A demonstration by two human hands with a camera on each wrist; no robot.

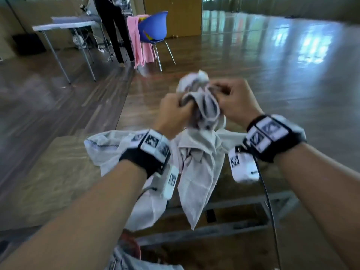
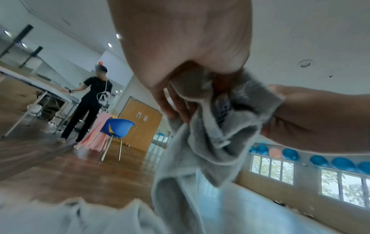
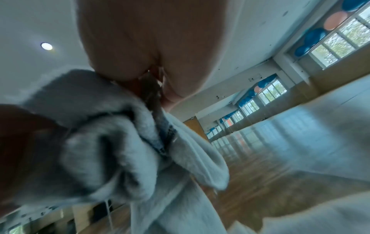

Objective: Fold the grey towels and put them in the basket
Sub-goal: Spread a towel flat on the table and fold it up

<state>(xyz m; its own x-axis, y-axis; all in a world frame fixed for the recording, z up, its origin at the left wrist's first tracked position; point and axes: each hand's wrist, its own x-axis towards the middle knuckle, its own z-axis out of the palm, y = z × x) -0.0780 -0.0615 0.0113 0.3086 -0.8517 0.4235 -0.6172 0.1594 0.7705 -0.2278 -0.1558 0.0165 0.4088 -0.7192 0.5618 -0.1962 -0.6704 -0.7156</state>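
Observation:
A grey towel (image 1: pixel 196 158) hangs bunched in the air in front of me, its loose ends trailing down over the table's near edge. My left hand (image 1: pixel 173 112) grips the bunched top of the grey towel (image 2: pixel 210 139) from the left, fingers curled round the cloth. My right hand (image 1: pixel 231 98) pinches the same bunch from the right, and the grey towel (image 3: pixel 112 142) fills the right wrist view below the palm. The two hands are close together, almost touching. No basket is clearly in view.
A wooden table (image 1: pixel 50 172) lies below my arms, with a metal frame (image 1: pixel 224 227) beyond its edge. A blue chair (image 1: pixel 153 28) draped with pink cloth (image 1: pixel 136 41) stands farther off, beside a person in black (image 1: pixel 115 26) and a white table (image 1: pixel 58 28). Shiny wooden floor stretches right.

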